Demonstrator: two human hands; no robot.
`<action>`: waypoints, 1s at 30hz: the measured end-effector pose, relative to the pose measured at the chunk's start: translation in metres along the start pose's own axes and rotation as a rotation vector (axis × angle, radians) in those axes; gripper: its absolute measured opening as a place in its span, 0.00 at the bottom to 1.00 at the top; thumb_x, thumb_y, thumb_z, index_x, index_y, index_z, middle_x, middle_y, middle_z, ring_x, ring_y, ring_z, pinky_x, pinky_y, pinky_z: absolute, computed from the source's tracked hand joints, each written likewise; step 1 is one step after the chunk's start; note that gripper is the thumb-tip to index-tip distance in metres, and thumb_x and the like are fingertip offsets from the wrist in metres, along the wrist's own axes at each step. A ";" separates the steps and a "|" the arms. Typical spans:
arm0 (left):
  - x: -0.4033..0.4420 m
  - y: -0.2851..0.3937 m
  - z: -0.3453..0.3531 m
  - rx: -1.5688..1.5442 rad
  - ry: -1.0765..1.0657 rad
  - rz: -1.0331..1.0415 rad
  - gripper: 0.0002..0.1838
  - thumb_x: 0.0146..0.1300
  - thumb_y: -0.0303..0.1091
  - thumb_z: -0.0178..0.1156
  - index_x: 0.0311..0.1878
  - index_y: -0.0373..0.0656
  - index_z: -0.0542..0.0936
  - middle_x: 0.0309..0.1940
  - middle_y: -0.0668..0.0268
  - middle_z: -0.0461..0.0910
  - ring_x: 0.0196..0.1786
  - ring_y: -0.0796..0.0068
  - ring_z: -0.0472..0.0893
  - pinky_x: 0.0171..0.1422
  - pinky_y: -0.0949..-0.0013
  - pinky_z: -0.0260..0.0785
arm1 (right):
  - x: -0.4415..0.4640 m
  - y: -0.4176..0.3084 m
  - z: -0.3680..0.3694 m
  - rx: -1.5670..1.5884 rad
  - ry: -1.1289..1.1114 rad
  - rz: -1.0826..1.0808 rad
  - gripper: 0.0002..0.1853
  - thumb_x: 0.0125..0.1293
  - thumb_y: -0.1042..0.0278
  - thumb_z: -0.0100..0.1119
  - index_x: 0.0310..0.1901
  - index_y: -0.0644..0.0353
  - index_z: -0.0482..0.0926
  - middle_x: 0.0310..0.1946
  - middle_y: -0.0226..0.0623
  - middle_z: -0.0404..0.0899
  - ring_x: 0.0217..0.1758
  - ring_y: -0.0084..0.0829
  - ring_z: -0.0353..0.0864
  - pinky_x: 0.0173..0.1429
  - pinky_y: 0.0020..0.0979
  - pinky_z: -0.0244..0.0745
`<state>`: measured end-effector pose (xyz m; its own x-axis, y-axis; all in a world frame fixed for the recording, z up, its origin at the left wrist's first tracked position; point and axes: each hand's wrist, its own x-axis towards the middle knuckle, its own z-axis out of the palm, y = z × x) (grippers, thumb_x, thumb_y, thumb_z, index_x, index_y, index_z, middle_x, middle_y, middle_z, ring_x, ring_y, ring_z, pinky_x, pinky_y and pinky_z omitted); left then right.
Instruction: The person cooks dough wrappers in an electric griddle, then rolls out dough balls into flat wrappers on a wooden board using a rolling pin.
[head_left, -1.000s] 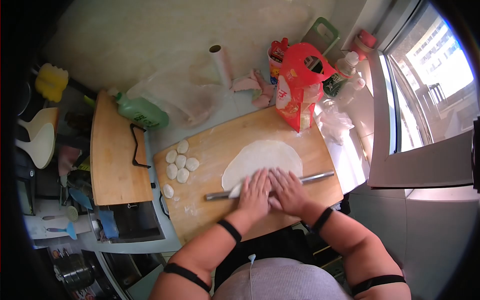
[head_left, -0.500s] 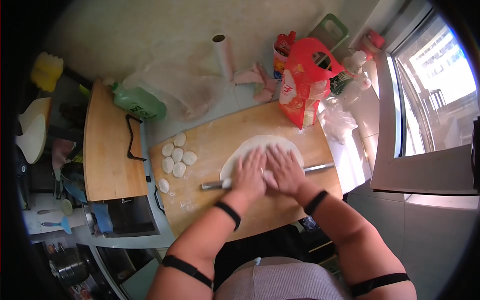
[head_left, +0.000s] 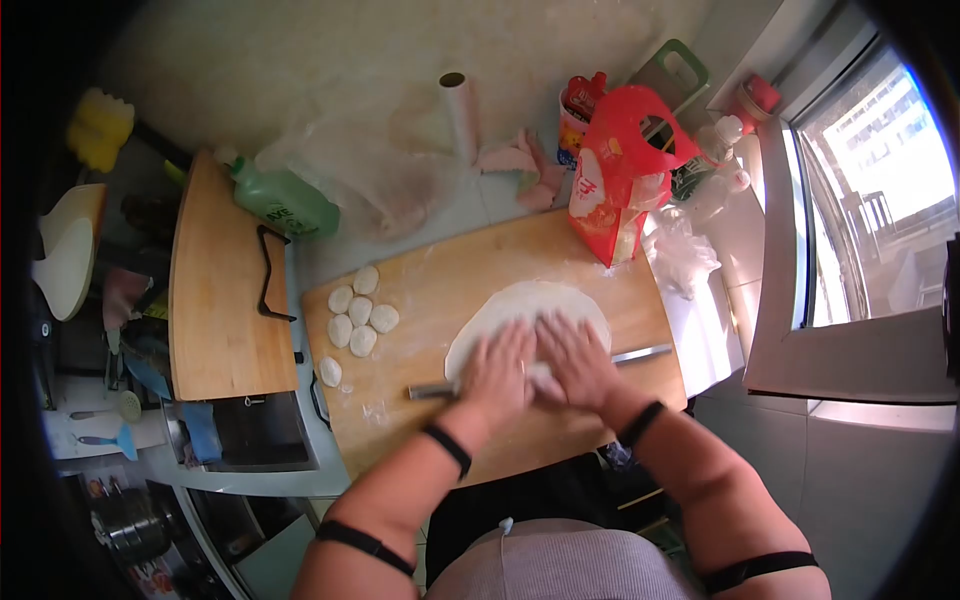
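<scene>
A round, flattened sheet of dough (head_left: 530,303) lies on the floured wooden board. Across its near part runs a metal rolling pin (head_left: 641,354), whose two ends stick out past the dough on either side. My left hand (head_left: 498,368) lies flat over the pin's middle, fingers stretched towards the far edge. Close beside it, my right hand (head_left: 573,362) is flat too, its fingers spread. Dough shows between the palms, but how it lies around the pin is hidden and blurred. Several small dough rounds (head_left: 362,341) sit at the board's left.
The wooden board (head_left: 480,250) fills the counter before me. Behind it are a red plastic bag (head_left: 607,190), a clear plastic bag (head_left: 375,190), a film roll (head_left: 459,115) and a green bottle (head_left: 285,200). A second board (head_left: 220,300) stands left; an open window (head_left: 780,340) is right.
Both hands and the rolling pin have moved slightly towards my body, baring more of the dough's far part. The camera view has shifted a little. The small dough rounds stay in place.
</scene>
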<state>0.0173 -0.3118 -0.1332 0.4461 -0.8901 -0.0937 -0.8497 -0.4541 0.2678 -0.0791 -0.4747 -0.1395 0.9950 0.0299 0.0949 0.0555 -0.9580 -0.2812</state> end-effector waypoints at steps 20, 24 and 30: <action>0.023 -0.014 -0.022 -0.204 0.129 -0.017 0.32 0.68 0.48 0.53 0.70 0.42 0.62 0.74 0.57 0.54 0.77 0.60 0.51 0.78 0.44 0.38 | 0.011 0.020 -0.013 0.116 0.066 0.045 0.23 0.57 0.77 0.53 0.58 0.59 0.73 0.48 0.41 0.75 0.51 0.44 0.74 0.58 0.39 0.69; -0.027 -0.016 0.003 -1.245 0.168 -0.208 0.35 0.72 0.53 0.45 0.73 0.38 0.56 0.74 0.52 0.53 0.77 0.60 0.51 0.78 0.49 0.41 | -0.028 0.018 0.008 0.073 0.275 0.320 0.24 0.56 0.77 0.54 0.57 0.61 0.73 0.44 0.45 0.75 0.49 0.48 0.74 0.54 0.41 0.71; -0.097 0.003 -0.006 -2.316 -0.147 -0.733 0.44 0.70 0.66 0.31 0.75 0.37 0.48 0.75 0.51 0.51 0.78 0.58 0.50 0.78 0.51 0.45 | -0.039 -0.051 -0.007 0.185 0.285 0.100 0.23 0.56 0.74 0.57 0.56 0.62 0.73 0.48 0.47 0.75 0.49 0.48 0.76 0.54 0.43 0.74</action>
<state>-0.0271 -0.2268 -0.1176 0.2996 -0.7210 -0.6249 0.9375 0.1007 0.3332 -0.1217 -0.4294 -0.1226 0.9348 -0.1673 0.3133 -0.0013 -0.8837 -0.4681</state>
